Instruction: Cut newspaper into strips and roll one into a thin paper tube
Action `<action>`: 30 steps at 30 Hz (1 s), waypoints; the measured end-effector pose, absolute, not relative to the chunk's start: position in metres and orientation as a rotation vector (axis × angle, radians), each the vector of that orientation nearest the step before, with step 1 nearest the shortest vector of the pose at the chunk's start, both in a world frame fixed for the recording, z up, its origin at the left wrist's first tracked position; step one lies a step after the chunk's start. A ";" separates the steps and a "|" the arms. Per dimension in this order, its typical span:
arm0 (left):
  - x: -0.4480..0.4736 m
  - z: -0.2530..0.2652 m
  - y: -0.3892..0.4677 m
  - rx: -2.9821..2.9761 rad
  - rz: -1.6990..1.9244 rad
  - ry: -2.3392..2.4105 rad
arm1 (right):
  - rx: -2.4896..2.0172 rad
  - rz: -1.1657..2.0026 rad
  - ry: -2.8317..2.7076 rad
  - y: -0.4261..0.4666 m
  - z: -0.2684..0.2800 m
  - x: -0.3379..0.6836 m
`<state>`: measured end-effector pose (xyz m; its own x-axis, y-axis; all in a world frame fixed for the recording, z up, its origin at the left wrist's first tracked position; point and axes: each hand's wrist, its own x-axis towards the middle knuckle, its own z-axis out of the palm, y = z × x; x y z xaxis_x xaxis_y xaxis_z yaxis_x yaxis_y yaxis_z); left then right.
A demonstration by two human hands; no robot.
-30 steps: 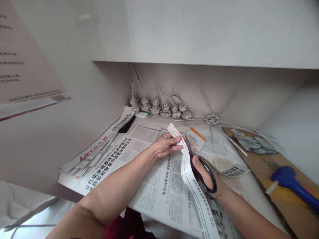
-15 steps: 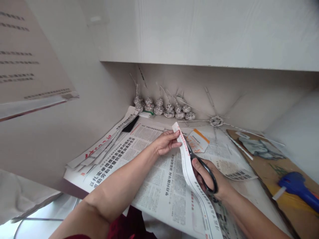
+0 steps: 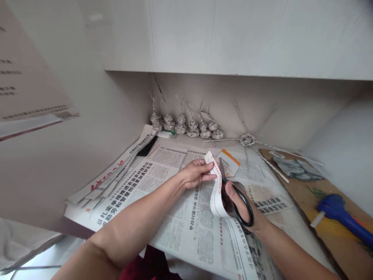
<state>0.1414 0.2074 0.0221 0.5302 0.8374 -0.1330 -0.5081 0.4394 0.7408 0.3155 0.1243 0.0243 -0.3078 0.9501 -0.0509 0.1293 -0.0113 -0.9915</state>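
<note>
My left hand (image 3: 199, 173) pinches the upper end of a long newspaper strip (image 3: 218, 206) between thumb and fingers. The strip bends in a curve and trails down toward the table's front edge. My right hand (image 3: 240, 204) is closed round the black handles of a pair of scissors (image 3: 246, 206), whose blades point up and away beside the strip. Whether the blades touch the paper I cannot tell. Sheets of newspaper (image 3: 166, 182) lie flat beneath both hands. Just beyond the scissors lies a white card with an orange edge (image 3: 230, 163).
Several small gourd shapes woven from paper (image 3: 192, 129) line the back wall, beside a woven paper hub with spokes (image 3: 247, 139). A blue glue gun (image 3: 332, 206) rests on a brown board (image 3: 294, 186) at right. Folded newspapers (image 3: 107, 177) and a black flat object (image 3: 147, 147) lie left.
The newspaper strip has bent into a tighter curve as my hands have come slightly lower and closer together. The scissor blades now stand a little apart from its upper end. The view has shifted slightly.
</note>
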 end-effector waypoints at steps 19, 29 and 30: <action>0.135 0.029 0.213 0.673 1.023 0.559 | -1.362 1.471 -1.388 0.125 0.022 0.311; 0.148 0.017 0.205 0.758 0.871 0.606 | -1.158 1.479 -1.522 0.129 0.003 0.323; 0.148 0.017 0.205 0.759 0.874 0.603 | -1.161 1.477 -1.509 0.129 0.002 0.323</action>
